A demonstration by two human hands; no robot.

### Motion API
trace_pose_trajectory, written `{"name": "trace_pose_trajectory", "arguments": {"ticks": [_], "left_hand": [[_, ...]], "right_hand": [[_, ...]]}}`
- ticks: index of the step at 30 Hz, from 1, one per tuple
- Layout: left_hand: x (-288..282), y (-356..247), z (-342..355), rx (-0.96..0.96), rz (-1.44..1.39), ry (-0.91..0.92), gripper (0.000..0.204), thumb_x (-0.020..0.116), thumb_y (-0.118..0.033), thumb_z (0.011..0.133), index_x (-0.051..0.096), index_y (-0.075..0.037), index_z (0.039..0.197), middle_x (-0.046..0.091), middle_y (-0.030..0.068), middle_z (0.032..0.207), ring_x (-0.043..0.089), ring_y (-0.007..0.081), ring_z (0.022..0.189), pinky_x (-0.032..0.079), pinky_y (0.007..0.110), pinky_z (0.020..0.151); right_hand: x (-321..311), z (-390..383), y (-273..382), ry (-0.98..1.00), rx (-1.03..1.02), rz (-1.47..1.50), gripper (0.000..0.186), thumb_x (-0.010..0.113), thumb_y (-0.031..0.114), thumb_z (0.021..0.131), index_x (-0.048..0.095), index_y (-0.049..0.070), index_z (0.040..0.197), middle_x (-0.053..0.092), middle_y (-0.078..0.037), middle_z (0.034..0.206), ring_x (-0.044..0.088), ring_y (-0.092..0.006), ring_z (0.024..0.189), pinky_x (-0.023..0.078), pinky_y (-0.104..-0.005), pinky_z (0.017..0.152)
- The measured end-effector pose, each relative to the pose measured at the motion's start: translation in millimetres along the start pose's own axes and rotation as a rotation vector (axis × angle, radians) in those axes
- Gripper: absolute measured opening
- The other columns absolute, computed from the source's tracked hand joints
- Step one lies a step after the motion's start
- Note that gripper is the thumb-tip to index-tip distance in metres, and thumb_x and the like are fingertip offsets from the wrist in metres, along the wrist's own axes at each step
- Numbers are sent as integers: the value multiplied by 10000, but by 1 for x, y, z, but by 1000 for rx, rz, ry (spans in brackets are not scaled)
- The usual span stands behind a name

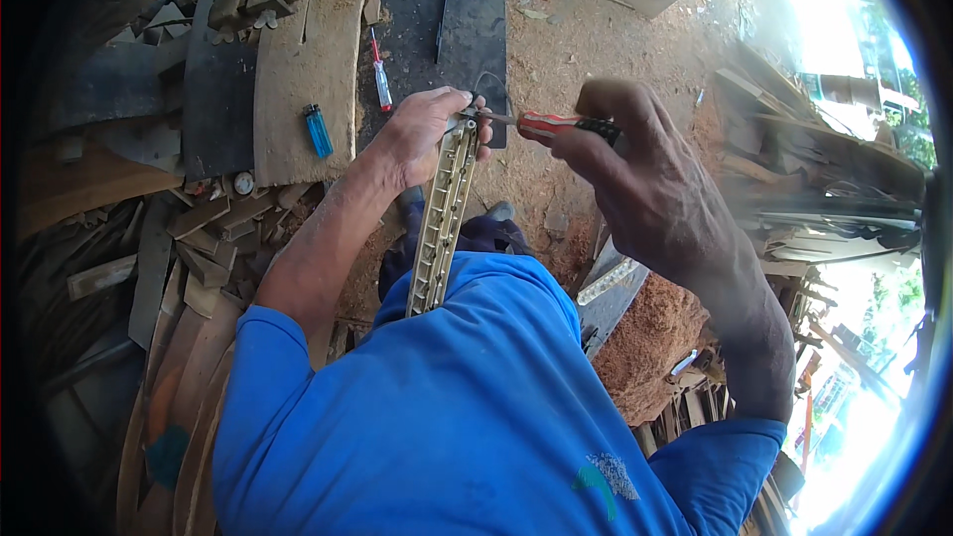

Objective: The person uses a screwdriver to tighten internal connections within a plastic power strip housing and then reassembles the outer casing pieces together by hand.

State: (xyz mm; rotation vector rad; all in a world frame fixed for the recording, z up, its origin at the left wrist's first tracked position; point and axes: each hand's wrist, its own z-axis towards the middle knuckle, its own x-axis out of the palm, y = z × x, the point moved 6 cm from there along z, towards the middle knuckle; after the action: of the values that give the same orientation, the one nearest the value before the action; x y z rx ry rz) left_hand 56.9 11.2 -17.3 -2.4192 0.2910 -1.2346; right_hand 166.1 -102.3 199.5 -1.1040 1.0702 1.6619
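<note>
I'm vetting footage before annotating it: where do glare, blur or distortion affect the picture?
Head view: bright glare washes out the right side; the fisheye rim falls to black; the right hand looks softer than the left hand; the gold strip reads fairly clearly, though its finer details are too small to tell.

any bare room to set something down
On the dark board, right of the thin dark strip and beyond the left hand; also between that strip and the pale-handled screwdriver. The tan plank looks open beyond the blue lighter. Crowded: the scrap wood at left, and beside the right hand, which holds the red screwdriver.
</note>
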Motion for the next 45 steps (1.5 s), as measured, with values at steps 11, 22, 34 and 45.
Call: {"name": "trace_pose_trajectory", "arguments": {"ticks": [11, 22, 34, 45], "left_hand": [[1, -9, 9, 87, 120, -2, 232, 442, -138, 1062, 611, -10, 1156, 669, 113, 1117, 656, 212, 1041, 520, 371, 949], [20, -2, 10, 30, 260, -4, 180, 410, -201, 1076, 542, -79, 1076, 608, 65, 955, 630, 184, 785, 561, 389, 686], [31, -2, 13, 77, 294, -30, 180, 440, -203, 1054, 537, -60, 1006, 597, 92, 829, 621, 214, 708, 566, 402, 633], [21, -11, 10, 135, 292, -2, 171, 453, -202, 1051, 526, -49, 1029, 609, 106, 927, 639, 239, 737, 576, 448, 646]], "right_hand": [[-2, -3, 0, 55, 38, -56, 202, 573, 179, 936, 603, 29, 1069, 572, -156, 930, 665, -292, 781, 571, -395, 593], [4, -41, -18, 258, 681, 394, 295, 625, 263, 904, 659, -27, 947, 636, -215, 848, 696, -430, 750, 564, -507, 705], [22, -53, -2, 264, -188, -323, 283, 530, 194, 973, 613, -59, 1071, 624, -193, 862, 689, -338, 768, 553, -467, 595], [18, -50, -35, 308, 1101, 1113, 284, 657, 278, 903, 657, -5, 924, 665, -163, 823, 681, -293, 740, 536, -368, 633]]}}
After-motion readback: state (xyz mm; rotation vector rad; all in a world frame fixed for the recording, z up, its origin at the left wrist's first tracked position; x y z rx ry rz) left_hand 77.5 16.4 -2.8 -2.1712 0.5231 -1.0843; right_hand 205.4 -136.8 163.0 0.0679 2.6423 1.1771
